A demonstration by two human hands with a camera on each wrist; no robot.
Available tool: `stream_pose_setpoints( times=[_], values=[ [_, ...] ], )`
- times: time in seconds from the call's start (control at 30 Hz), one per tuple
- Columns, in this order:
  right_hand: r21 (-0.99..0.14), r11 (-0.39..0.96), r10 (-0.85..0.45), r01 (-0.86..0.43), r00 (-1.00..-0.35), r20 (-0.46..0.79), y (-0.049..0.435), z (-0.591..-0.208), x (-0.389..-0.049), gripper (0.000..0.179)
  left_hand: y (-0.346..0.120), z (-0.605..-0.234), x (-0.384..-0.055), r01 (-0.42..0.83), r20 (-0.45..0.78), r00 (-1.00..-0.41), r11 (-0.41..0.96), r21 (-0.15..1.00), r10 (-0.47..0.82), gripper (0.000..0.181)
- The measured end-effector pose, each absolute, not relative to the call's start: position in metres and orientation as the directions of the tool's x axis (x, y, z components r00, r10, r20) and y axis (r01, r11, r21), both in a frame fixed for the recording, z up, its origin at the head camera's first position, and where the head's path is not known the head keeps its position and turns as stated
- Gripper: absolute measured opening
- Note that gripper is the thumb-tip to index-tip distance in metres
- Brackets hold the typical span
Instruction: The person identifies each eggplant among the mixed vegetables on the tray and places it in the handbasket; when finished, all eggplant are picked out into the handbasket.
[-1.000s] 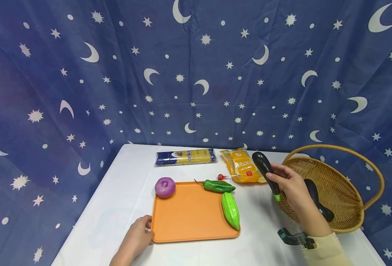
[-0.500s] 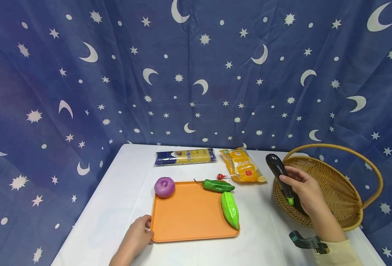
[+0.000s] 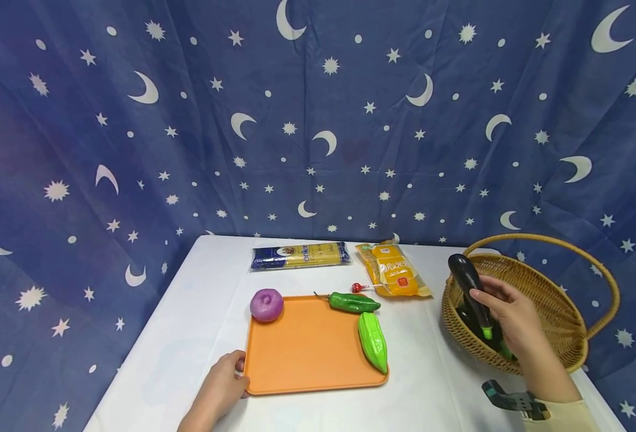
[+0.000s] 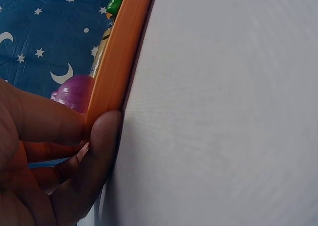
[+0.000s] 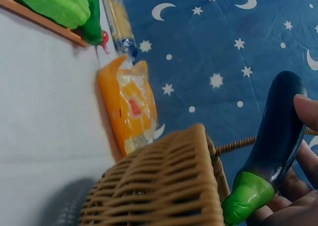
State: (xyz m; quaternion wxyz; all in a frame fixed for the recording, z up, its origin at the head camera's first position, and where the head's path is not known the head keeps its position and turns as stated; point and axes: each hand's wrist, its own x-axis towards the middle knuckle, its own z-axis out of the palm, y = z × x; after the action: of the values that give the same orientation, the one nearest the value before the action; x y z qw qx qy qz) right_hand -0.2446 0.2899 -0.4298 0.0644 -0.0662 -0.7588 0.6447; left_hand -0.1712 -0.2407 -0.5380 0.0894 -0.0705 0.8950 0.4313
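Observation:
My right hand (image 3: 516,318) holds a dark eggplant (image 3: 466,277) with a green stem end. It is over the left part of a wicker basket (image 3: 545,294), thumb on one side and fingers on the other. In the right wrist view the green end hangs beside the basket's rim. Below the held eggplant, another dark eggplant (image 3: 470,325) lies inside the basket, partly hidden. My left hand (image 3: 222,379) pinches the left edge of an orange tray (image 3: 307,351) near its front corner. On the tray are a purple onion (image 3: 266,305), a green chili pepper (image 3: 354,303) and a light-green bitter melon (image 3: 372,342).
Behind the tray, a blue-and-yellow spaghetti pack (image 3: 302,255) lies on the white table (image 3: 188,300). An orange food bag (image 3: 396,270) is to its right, with a red lollipop (image 3: 357,288) beside it. The basket's arched handle (image 3: 539,238) rises at the far right. A starry curtain (image 3: 296,150) hangs behind.
My right hand has carried the eggplant rightward and slightly down, from the basket's left edge to over its inside. My left hand stays on the tray's edge.

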Motion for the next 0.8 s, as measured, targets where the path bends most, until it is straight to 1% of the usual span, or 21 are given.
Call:
stream_pose_setpoints(
  times=[0.1,0.33,0.5,0.67,0.8],
  values=[
    [-0.984,0.175,0.211,0.046,-0.978,-0.008,0.295,-0.431,-0.242,0.05,-0.241,-0.538,-0.171,-0.21,-0.223,-0.973,0.616,0.76,-0.056,0.056],
    [-0.923,0.354,0.298,0.148,-0.954,-0.038,0.304,-0.435,-0.239,0.067,-0.242,-0.538,-0.172,-0.204,-0.217,-0.975,0.617,0.76,-0.056,0.055],
    [-0.899,0.4,0.337,0.18,-0.941,-0.039,0.309,-0.439,-0.238,0.071,-0.243,-0.539,-0.171,-0.199,-0.211,-0.976,0.619,0.76,-0.055,0.054],
    [-0.87,0.452,0.367,0.195,-0.93,-0.018,0.312,-0.441,-0.236,0.073,-0.244,-0.539,-0.171,-0.19,-0.207,-0.977,0.623,0.759,-0.047,0.054],
    [-0.8,0.574,0.372,0.172,-0.926,0.068,0.308,-0.441,-0.234,0.072,-0.244,-0.54,-0.171,-0.19,-0.203,-0.978,0.625,0.757,-0.051,0.054]
  ],
)
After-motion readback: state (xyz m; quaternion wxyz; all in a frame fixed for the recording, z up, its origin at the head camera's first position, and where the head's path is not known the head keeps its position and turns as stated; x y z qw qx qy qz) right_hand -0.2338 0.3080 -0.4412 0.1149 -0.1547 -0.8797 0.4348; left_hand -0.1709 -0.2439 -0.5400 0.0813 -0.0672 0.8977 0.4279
